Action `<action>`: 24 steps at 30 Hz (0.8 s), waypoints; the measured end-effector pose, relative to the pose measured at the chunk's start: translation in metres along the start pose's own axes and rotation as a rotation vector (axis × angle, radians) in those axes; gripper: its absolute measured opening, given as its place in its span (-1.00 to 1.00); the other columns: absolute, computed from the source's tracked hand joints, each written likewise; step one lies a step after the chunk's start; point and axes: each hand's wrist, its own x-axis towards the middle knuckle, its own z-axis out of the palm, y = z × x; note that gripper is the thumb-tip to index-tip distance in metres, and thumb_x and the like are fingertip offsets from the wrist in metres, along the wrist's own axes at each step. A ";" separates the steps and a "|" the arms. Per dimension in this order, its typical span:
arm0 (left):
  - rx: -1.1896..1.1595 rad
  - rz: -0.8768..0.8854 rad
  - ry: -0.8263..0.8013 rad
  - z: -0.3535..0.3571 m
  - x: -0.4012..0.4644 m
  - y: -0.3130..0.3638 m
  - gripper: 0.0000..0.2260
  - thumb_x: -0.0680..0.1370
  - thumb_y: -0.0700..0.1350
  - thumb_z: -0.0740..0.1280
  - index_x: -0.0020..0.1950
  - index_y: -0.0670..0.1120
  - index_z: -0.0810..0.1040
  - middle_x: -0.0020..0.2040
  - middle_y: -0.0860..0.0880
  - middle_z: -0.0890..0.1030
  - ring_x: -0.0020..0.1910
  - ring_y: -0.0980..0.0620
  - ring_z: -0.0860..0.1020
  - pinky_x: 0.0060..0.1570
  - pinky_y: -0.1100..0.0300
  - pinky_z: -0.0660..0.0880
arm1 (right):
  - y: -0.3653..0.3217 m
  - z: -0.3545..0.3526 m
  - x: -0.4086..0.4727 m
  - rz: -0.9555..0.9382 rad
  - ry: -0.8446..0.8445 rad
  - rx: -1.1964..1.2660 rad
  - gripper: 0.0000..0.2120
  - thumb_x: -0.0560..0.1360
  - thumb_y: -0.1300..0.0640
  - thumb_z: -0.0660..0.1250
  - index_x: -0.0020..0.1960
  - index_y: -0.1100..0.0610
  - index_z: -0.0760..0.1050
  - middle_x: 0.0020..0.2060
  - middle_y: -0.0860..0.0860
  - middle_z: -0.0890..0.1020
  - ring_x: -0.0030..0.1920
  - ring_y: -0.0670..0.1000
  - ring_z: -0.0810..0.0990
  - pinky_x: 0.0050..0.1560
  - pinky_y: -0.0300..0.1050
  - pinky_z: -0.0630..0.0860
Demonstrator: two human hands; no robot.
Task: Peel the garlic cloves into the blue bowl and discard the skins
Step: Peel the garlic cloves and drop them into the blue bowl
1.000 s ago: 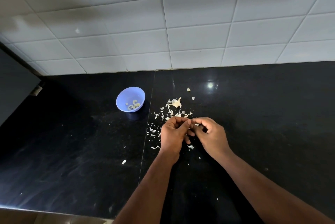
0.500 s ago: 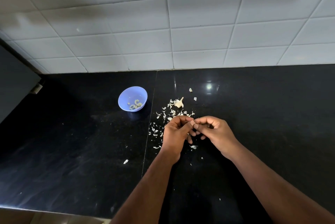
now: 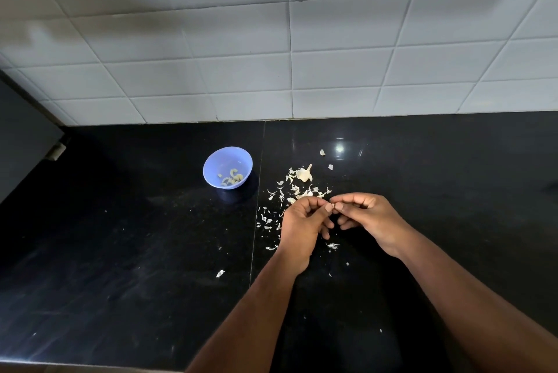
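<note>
Hands barely shift since a second ago, thumbs now tip to tip. Black tabletop carries the blue bowl with peeled cloves, left of the skins. Left hand and right hand pinch a tiny garlic clove. No readable writing anywhere.

Black counter w/ blue bowl, garlic skins, garlic bulb remnant.

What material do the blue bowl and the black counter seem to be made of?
Blue bowl: probably plastic, with a thin wall, even pale blue colour and a soft, dull sheen. Black counter: likely polished stone such as granite, dark and speckled, mirroring a lamp glare, with a straight seam between two slabs.
</note>
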 end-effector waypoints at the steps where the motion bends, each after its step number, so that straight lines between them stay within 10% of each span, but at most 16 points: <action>1: 0.002 -0.011 -0.009 -0.001 0.001 0.001 -0.89 0.64 -0.26 0.43 0.08 -0.31 0.61 -0.25 -0.11 0.64 -0.36 0.03 0.55 -0.41 0.19 0.51 | -0.002 -0.001 0.000 0.011 -0.011 -0.006 -0.83 0.58 0.23 0.45 0.17 0.15 0.71 -0.05 0.13 0.76 -0.11 0.02 0.71 -0.07 -0.14 0.67; 16: -0.192 -0.080 -0.008 -0.015 0.017 0.044 -0.89 0.70 -0.23 0.34 0.20 -0.20 0.60 -0.17 -0.16 0.62 -0.42 0.02 0.54 -0.53 0.19 0.42 | -0.052 0.031 0.023 0.041 0.085 0.019 -0.88 0.57 0.31 0.44 0.09 0.28 0.69 -0.16 0.15 0.73 -0.24 -0.03 0.68 -0.20 -0.19 0.65; 24: -0.197 -0.076 0.226 -0.061 0.044 0.075 -0.85 0.72 -0.18 0.30 0.28 -0.10 0.55 -0.16 -0.09 0.63 -0.39 0.05 0.54 -0.42 0.21 0.42 | -0.068 0.041 0.081 0.069 0.158 -0.706 -0.86 0.57 0.31 0.43 -0.14 0.18 0.69 -0.29 0.03 0.73 -0.33 -0.04 0.69 -0.23 -0.15 0.68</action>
